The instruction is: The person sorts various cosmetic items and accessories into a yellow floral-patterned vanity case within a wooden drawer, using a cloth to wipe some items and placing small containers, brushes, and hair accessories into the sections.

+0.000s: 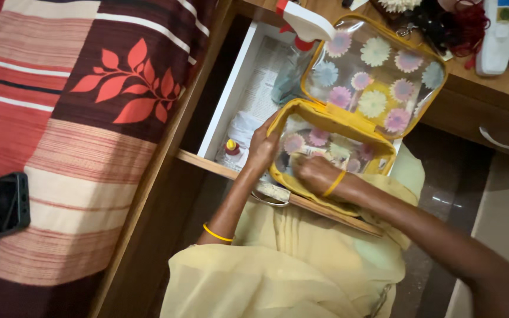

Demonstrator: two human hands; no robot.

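Closest to the camera was the person's yellow dress (278, 271), and both arms reached out from it to a yellow pouch (331, 115) with see-through flowery sides. The pouch sat on the front edge of an open wooden drawer (231, 94), and its lid was flipped up and back.

The left hand (261, 147) was at the pouch's left side. Its fingers were curled around the yellow rim there and held it. A yellow bangle (217, 234) sat far down that arm, near the dress.

The right hand (315, 172) was down inside the pouch's lower half. Its fingers were bent over something in there, but I could not tell what, or if it held it. A second yellow bangle (334, 182) was on that wrist, just at the pouch's front edge.

Just left of the pouch, inside the drawer, stood a small bottle (231, 150) with a yellow and red top. Paper lined the drawer's bottom. Behind the pouch's lid lay a spray bottle (301, 35) with a white and red head.

Far left of the pouch was a bed with a striped cover (78, 135) with red leaves on it. A dark phone (4, 205) lay at the cover's left edge.

Past the pouch, on the table (502, 82), there was a white remote (498, 35) and a dark tangle of things.
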